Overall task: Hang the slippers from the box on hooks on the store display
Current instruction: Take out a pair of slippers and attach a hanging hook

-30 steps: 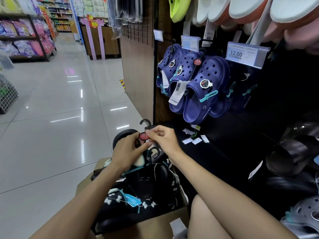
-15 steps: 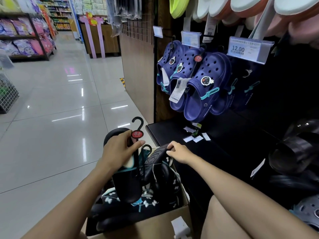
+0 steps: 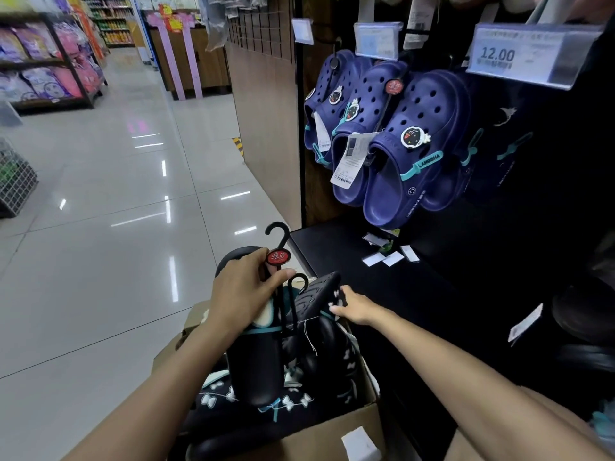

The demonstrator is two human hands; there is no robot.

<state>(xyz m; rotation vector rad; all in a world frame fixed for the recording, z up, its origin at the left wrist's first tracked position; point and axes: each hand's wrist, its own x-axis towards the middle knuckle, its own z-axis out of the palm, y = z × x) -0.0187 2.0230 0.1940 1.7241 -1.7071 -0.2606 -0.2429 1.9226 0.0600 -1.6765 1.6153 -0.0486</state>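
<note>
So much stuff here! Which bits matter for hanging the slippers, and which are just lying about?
For the job: left hand holding black slippers on a hanger; right hand; cardboard box; blue clogs already hung.

Lying about: loose paper tags; wire basket; far shelves.

"12.00" is printed on the price tag (image 3: 529, 54) at the upper right of the display; the smaller lines on it are too blurred to be read. "LANGSHA" is shown on the teal strap (image 3: 427, 161) of the front blue clog (image 3: 412, 151), and it is repeated along the clog's side near the sole. Two white characters are carried by the red disc (image 3: 279, 256) on the hanger; they cannot be made out with certainty.
</note>
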